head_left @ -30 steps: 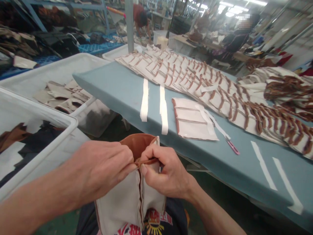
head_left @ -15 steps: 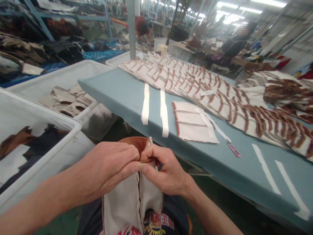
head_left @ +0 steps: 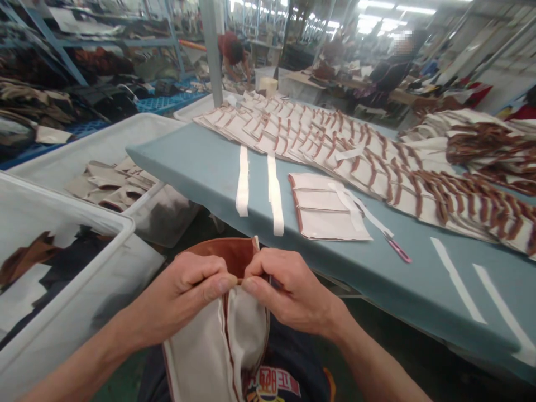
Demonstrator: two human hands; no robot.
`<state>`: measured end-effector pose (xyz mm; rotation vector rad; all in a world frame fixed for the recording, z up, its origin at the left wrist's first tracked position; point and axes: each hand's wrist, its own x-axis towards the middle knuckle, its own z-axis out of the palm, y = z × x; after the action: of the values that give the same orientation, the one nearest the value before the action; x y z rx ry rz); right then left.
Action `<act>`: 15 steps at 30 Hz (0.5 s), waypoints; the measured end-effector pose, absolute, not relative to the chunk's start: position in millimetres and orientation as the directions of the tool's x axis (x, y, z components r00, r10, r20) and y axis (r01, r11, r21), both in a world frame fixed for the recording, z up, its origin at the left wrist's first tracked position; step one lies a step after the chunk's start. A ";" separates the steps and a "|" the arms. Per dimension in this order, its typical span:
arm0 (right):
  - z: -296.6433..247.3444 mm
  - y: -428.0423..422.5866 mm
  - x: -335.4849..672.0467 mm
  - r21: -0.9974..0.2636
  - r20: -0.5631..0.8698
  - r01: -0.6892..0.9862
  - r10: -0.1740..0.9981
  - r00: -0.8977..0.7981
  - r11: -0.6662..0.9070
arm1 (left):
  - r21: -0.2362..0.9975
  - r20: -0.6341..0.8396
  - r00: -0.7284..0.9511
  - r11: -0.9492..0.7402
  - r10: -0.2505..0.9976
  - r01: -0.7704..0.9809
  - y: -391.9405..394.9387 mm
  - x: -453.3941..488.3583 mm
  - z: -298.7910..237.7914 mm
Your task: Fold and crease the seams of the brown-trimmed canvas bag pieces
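Observation:
A cream-and-brown sewn fabric piece [head_left: 199, 357] with a lengthwise seam hangs over my lap, its brown inner side showing at the top. My left hand [head_left: 196, 293] pinches its upper edge just left of the seam. On the right of the seam, my right hand [head_left: 288, 287] pinches the same edge, thumb in front and fingers curled behind. A small gap separates the two thumbs. Beyond my hands, a similar flat cream panel [head_left: 322, 220] with brown edging lies on the blue-green table, a pink-handled tool [head_left: 400, 250] beside it.
White tape strips [head_left: 276, 204] lie along the near edge of the table [head_left: 180, 156]. Overlapping rows of cream panels [head_left: 335, 142] cover its far side. White bins [head_left: 121, 229] with fabric pieces stand at left. Two people work in the background.
My hands have drawn apart along the edge, the left one shifting left and down. More of the brown inner side shows between them. The view has shifted slightly.

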<state>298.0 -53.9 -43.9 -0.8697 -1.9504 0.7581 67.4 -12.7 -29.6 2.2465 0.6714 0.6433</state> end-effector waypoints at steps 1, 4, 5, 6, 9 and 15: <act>-45.1 -54.8 298.5 -0.723 0.483 0.319 0.779 -0.401 0.613 | 0.711 0.252 0.733 -0.635 0.632 0.303 -12.3 65.5 -32.7; -51.1 -58.3 299.5 -0.610 0.524 0.418 0.738 -0.424 0.673 | 0.615 0.260 0.748 -0.702 0.611 0.359 -11.8 59.0 -40.0; -53.3 -59.3 299.6 -0.585 0.527 0.443 0.734 -0.429 0.679 | 0.590 0.252 0.763 -0.719 0.595 0.367 -11.9 57.7 -41.0; -55.2 -60.4 299.6 -0.565 0.527 0.463 0.731 -0.433 0.683 | 0.572 0.242 0.776 -0.732 0.582 0.370 -12.1 57.4 -40.8; -57.2 -64.2 298.6 -0.519 0.550 0.485 0.710 -0.441 0.704 | 0.525 0.222 0.808 -0.766 0.545 0.372 -16.0 62.8 -33.4; -48.8 -71.6 302.7 -0.591 0.621 0.296 0.658 -0.426 0.750 | 0.536 0.256 0.841 -0.794 0.478 0.288 -49.6 72.4 -5.8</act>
<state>302.7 -71.6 -48.8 -0.7192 -2.0278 0.4961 72.4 -49.6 -5.8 2.5298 0.5633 0.5257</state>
